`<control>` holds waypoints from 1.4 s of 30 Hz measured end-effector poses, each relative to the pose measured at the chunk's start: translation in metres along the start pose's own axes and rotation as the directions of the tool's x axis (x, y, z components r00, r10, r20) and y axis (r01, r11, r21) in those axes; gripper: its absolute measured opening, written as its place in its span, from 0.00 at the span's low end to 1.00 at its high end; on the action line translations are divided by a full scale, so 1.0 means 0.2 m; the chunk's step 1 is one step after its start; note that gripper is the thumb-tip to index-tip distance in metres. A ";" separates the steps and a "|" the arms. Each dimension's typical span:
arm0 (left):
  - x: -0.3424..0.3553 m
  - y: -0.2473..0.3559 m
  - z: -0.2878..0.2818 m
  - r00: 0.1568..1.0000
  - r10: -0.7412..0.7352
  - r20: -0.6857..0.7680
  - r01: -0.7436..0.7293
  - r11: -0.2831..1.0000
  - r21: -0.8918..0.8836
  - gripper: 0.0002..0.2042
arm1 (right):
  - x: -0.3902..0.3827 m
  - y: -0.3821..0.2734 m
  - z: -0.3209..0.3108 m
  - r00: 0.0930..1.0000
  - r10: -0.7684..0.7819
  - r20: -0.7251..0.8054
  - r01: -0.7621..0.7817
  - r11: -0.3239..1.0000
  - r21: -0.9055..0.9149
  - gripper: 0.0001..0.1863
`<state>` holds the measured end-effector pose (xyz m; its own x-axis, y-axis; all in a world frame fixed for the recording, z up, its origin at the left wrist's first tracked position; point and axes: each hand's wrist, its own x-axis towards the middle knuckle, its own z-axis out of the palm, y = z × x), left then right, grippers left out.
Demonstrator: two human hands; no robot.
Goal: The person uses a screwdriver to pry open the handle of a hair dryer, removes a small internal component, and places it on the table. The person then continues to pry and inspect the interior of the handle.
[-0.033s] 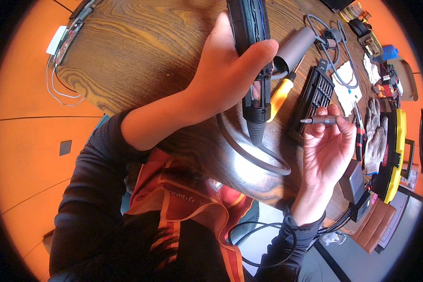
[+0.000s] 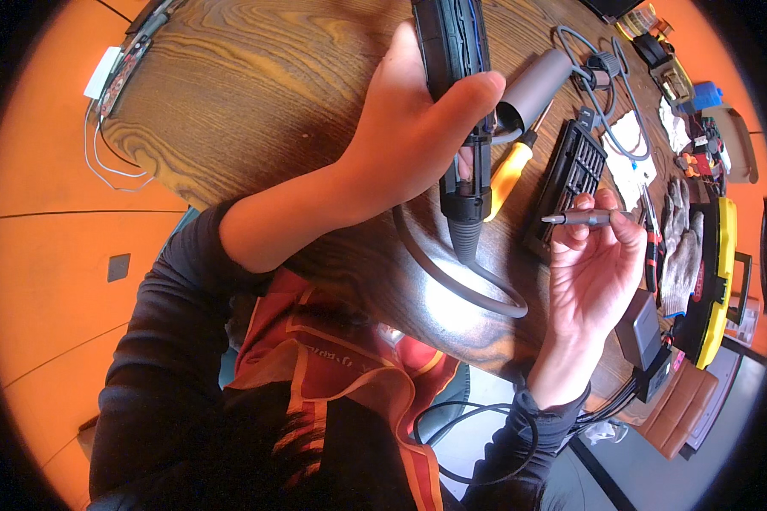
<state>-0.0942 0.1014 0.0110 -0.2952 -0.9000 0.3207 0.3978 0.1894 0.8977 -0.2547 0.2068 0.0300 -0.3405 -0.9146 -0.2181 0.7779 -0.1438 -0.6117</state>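
My left hand [image 2: 400, 132] is wrapped round a long black appliance body [image 2: 448, 47] with its inner parts and thin wires exposed. From its lower end, a ribbed sleeve [image 2: 464, 240] leads into a grey cord [image 2: 452, 285] that loops over the table. Between the thumb and fingers of my right hand [image 2: 590, 277], palm up, is a slim grey pen-shaped tool [image 2: 584, 218], its narrow tip toward the appliance. Beside the appliance lie a yellow-handled screwdriver [image 2: 509, 179] and a grey tube [image 2: 537, 89]. A black slotted part [image 2: 578, 166] rests just beyond my right fingers.
On the right are white paper [image 2: 627, 166], red-and-black handled pliers [image 2: 652, 260], grey work gloves [image 2: 680, 264] and a yellow-and-black case [image 2: 723, 277]. A coiled grey cord [image 2: 609, 102] lies farther back. A dark box [image 2: 639, 330] stands by my right wrist, at the wooden table's [image 2: 256, 94] edge.
The tip of the pen-shaped tool in my right hand has shifted very slightly left. Everything else looks the same.
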 end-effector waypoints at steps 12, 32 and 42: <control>-0.01 0.03 0.01 1.000 -0.026 -0.012 0.028 0.987 0.160 0.11 | -0.14 0.06 0.05 0.416 -0.421 0.806 0.909 0.211 -0.359 0.17; -0.03 0.04 0.02 0.999 -0.050 -0.010 0.051 0.976 0.212 0.10 | -0.19 0.05 0.08 0.445 -0.253 0.859 0.882 -0.040 -0.469 0.17; -0.02 0.00 0.01 0.999 0.032 0.005 -0.032 0.971 0.239 0.13 | -0.16 0.01 0.11 0.455 -0.158 0.876 0.886 -0.016 -0.463 0.15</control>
<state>-0.0947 0.1061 0.0093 -0.2866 -0.8917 0.3503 0.1882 0.3062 0.9332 -0.2308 0.2282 0.0518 0.1845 -0.7247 0.6639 -0.5588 -0.6330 -0.5357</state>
